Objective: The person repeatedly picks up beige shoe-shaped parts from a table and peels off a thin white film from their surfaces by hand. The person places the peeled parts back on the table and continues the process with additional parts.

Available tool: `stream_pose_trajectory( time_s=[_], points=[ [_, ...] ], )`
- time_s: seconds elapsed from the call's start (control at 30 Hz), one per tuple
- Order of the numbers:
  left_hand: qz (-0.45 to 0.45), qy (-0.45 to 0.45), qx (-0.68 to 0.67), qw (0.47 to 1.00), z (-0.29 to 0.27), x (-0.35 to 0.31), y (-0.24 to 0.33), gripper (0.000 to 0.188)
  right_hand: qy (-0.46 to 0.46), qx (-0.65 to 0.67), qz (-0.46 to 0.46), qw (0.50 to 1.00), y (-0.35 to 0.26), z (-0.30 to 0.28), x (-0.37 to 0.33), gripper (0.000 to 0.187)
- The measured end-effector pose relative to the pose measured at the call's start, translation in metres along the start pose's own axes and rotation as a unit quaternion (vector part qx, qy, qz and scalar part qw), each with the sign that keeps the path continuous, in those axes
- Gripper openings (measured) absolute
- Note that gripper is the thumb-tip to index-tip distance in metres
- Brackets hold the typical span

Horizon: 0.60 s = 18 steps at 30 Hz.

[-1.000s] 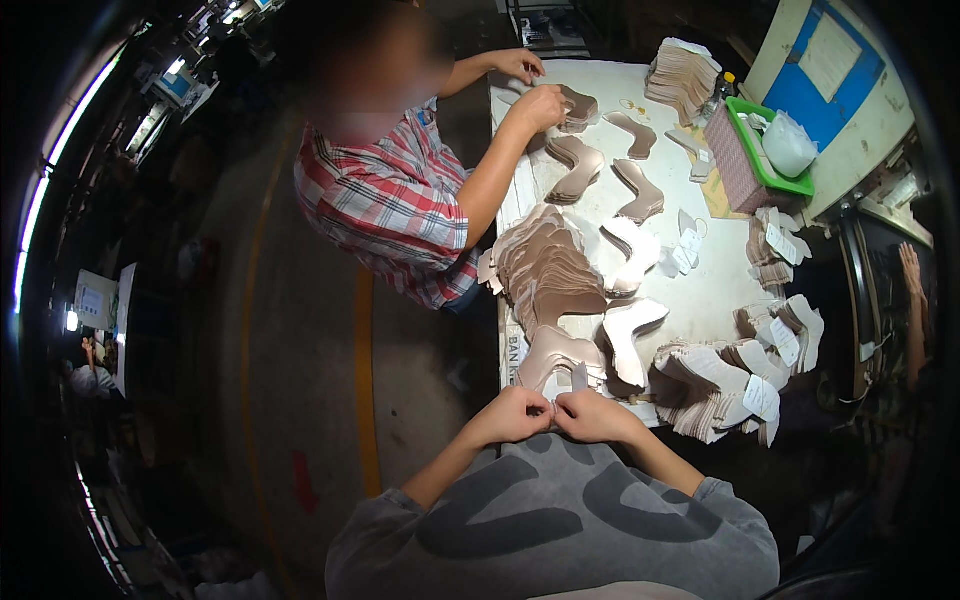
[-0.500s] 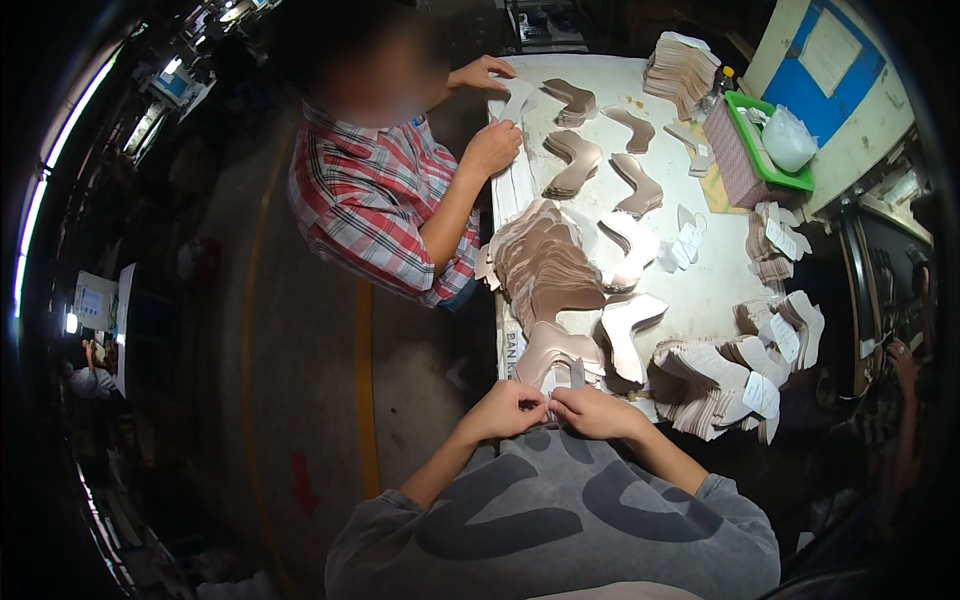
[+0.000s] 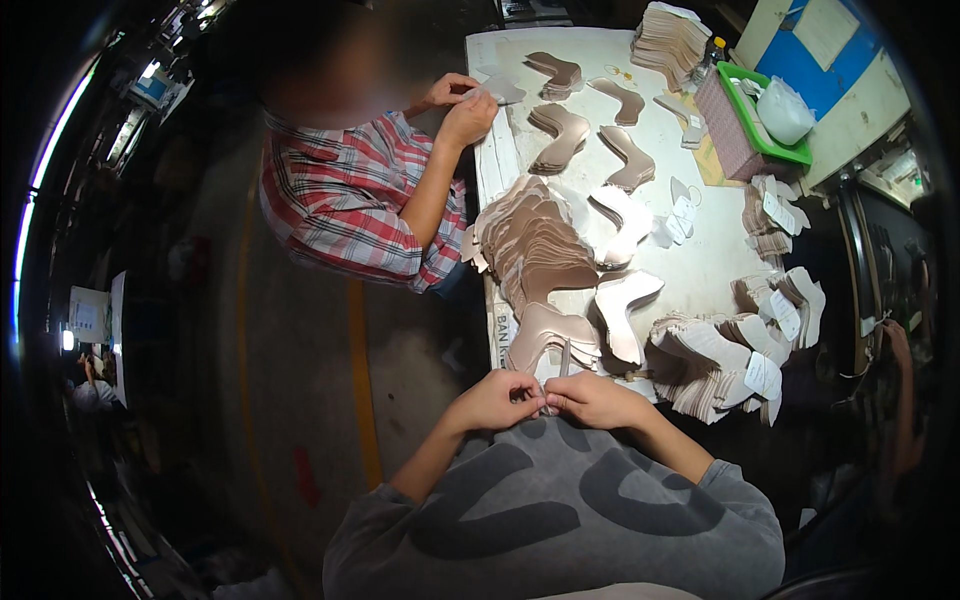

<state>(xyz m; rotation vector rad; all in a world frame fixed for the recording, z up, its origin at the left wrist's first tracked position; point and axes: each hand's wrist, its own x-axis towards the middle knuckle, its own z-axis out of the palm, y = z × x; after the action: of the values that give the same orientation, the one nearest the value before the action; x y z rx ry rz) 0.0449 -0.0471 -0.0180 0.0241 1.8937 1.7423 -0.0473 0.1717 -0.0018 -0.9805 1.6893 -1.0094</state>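
At the near edge of the table, my left hand and my right hand meet with pinched fingertips. Between them is a thin grey piece; its narrow end sticks up beside my right thumb, while my fingers hide most of the rest. Just beyond my hands lies a small stack of beige curved cut pieces. Behind that spreads a large fanned pile of brown cut pieces. A white-topped stack of curved pieces stands to the right of the pile.
Across the left table edge, a co-worker in a checked shirt handles a pale piece. Tagged bundles crowd the near right. Smaller brown stacks lie farther back on the white table. A green basket sits at the far right.
The view has shifted slightly, so the table sits higher and farther left. My fingers stay pinched together with a little movement. The co-worker's hands have drawn closer together around the pale piece.
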Motion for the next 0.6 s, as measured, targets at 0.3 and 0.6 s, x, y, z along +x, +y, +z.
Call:
stream_pose_trajectory(
  time_s=[0.3,0.6],
  points=[
    [0.090,0.072,-0.016,0.993,-0.014,-0.014,0.066,0.004,0.067,-0.015,-0.073,0.995,-0.053,-0.029,-0.009,0.025],
    [0.088,-0.022,-0.100,0.991,-0.025,-0.022,0.084,0.014,0.009,0.075,-0.125,0.989,-0.073,-0.037,-0.012,0.028]
  ],
)
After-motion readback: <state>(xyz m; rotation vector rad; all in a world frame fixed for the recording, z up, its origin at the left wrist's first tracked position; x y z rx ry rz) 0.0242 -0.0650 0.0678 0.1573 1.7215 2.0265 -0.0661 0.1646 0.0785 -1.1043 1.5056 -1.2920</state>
